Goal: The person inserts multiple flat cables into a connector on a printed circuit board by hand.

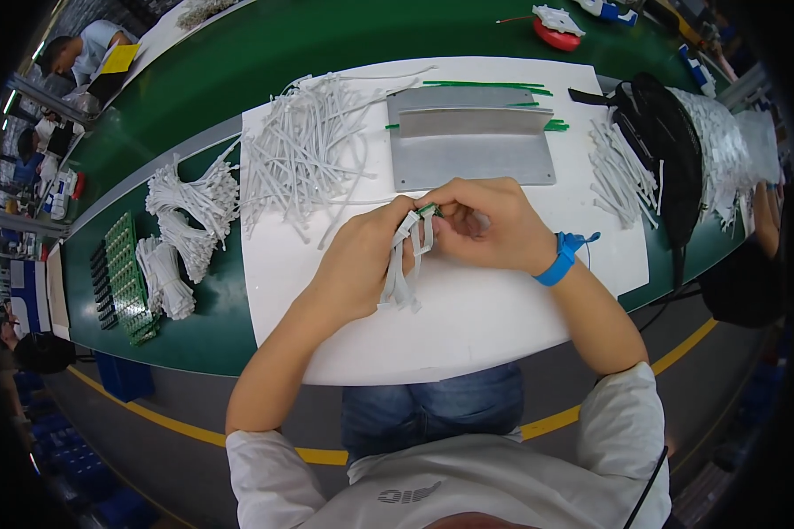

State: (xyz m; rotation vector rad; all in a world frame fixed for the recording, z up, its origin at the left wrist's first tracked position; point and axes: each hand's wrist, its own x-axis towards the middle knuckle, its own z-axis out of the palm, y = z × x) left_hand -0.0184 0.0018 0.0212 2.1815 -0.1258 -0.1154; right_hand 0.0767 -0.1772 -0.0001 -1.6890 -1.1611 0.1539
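My left hand [362,251] is closed around several white flat cables [400,289], whose loose ends hang down below the fingers. At their upper end is a small green piece [428,211] that looks like a circuit board. The fingers of my right hand [494,225] pinch at this green piece, meeting the left fingertips there; they partly hide it. A blue strap [566,257] circles my right wrist. Just beyond the hands lies a grey metal plate [472,167] with a raised ridge, and thin green strips [485,86] lie along it.
A loose heap of white cables [309,145] covers the left of the white board [397,353]. More white cables [622,172] lie at right, beside a black bag [666,132]. Bundled cables [194,207] and green circuit boards [131,278] sit far left. A red-and-white reel [558,31] stands at the back.
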